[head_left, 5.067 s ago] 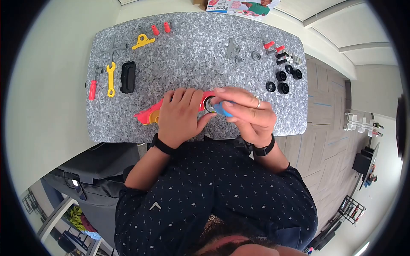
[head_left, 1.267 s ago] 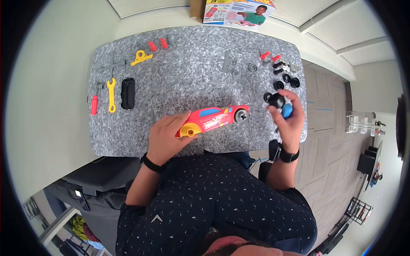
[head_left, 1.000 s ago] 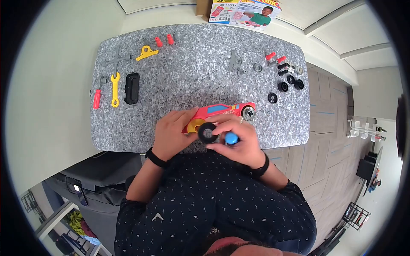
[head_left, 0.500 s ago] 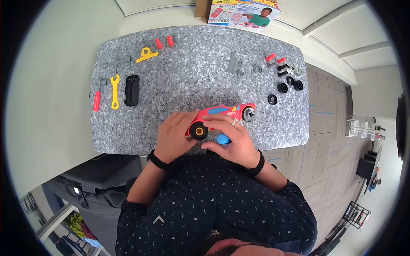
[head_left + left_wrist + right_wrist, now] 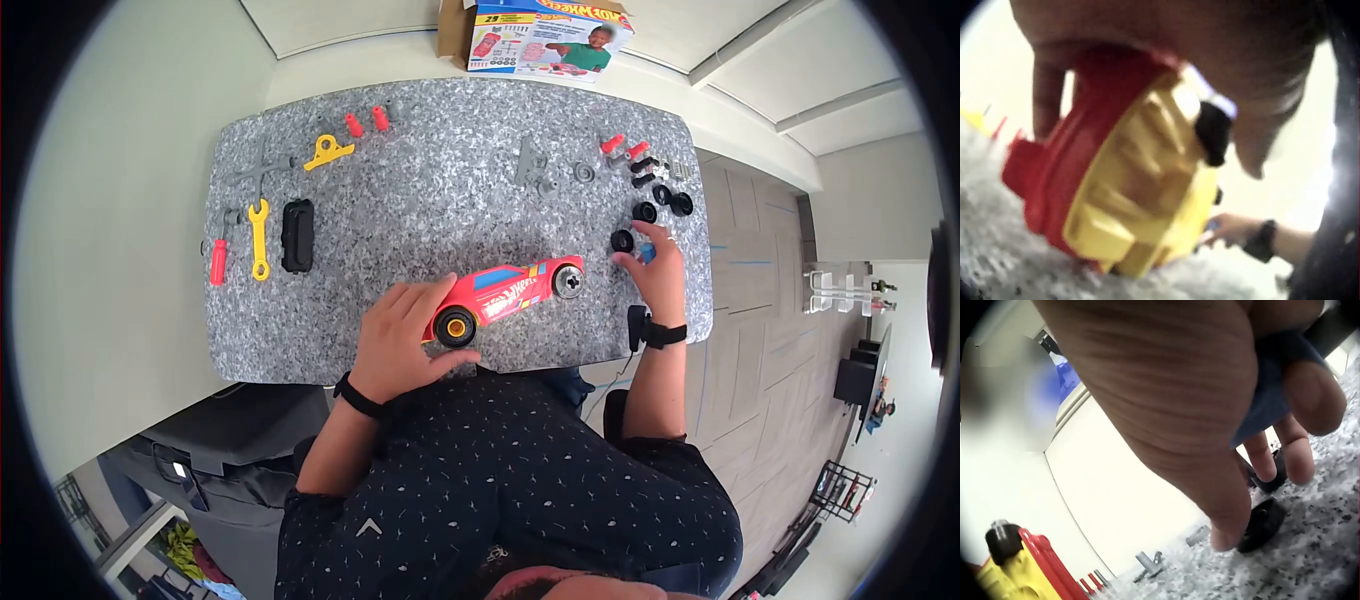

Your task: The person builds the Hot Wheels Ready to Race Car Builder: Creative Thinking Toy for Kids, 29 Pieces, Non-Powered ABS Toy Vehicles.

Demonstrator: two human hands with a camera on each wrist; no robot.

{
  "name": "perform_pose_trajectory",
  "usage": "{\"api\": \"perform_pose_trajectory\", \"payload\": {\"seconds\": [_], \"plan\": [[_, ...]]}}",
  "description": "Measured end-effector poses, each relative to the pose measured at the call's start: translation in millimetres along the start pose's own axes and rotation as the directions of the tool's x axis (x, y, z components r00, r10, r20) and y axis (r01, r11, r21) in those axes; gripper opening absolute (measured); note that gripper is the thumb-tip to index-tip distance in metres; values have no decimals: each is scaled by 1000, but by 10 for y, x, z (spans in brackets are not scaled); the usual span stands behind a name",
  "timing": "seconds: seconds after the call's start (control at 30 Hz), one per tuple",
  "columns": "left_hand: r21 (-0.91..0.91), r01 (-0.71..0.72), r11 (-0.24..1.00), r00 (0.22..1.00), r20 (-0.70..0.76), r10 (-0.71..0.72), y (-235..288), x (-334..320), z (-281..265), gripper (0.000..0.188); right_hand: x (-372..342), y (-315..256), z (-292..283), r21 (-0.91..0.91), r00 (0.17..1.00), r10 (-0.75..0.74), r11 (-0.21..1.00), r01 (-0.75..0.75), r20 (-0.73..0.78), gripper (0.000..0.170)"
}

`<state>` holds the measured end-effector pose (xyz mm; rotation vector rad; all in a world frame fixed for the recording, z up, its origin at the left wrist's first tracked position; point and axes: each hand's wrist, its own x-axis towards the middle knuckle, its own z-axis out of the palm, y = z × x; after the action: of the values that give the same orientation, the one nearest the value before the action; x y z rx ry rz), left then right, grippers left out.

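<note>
The left hand (image 5: 400, 335) holds the rear of a red plastic toy car (image 5: 515, 290) with yellow trim, its fingers over the body and its thumb stretched out on the near side. The car stands toward the near edge of a grey speckled desk (image 5: 430, 200), with a black tyre on a yellow hub (image 5: 456, 327) at its rear and a round grey hub (image 5: 568, 282) at its front. Well apart from it, the right hand (image 5: 660, 270) keeps a blue plastic handle (image 5: 649, 252) clasped in curled fingers, while its thumb and forefinger are spread beside a black plastic ring (image 5: 622, 241) lying on the desk; whether they pinch it I cannot tell. Just beyond that ring lie more black wheel parts (image 5: 645, 213). Along the desk's left side are a yellow plastic wrench (image 5: 260, 240), a red-handled tool (image 5: 218, 262) and an oblong black plastic part (image 5: 298, 236).
</note>
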<state>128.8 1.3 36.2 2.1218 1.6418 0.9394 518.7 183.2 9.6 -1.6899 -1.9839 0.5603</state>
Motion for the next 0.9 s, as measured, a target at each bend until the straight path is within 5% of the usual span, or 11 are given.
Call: {"api": "perform_pose_trajectory", "payload": {"seconds": [0.13,0.27,0.37,0.47,0.57,0.8,0.9], "plan": [[-33,4,999,1000,15,-4,-28,-16,-10,96,82,124,155,-58,993,-118,991,117,-12,55],[-56,13,998,1000,25,-12,-28,-23,-13,96,73,63,172,-85,981,-179,981,173,-72,36],[-48,4,999,999,34,-3,-45,-19,3,94,45,144,207,-102,988,-77,993,64,-135,30],[-45,-3,999,1000,27,5,-48,-21,8,94,15,61,124,163,995,21,987,-5,-95,26],[-60,8,998,1000,20,-6,-35,-21,14,94,-153,-367,-22,552,993,118,828,-102,7,23],[-71,24,997,999,29,-22,-34,-38,12,91,-708,-1456,-53,703,955,-166,709,-57,246,23],[-84,14,996,999,46,-10,-63,-55,2,89,-702,-1660,150,639,853,-448,745,190,268,27]]}}
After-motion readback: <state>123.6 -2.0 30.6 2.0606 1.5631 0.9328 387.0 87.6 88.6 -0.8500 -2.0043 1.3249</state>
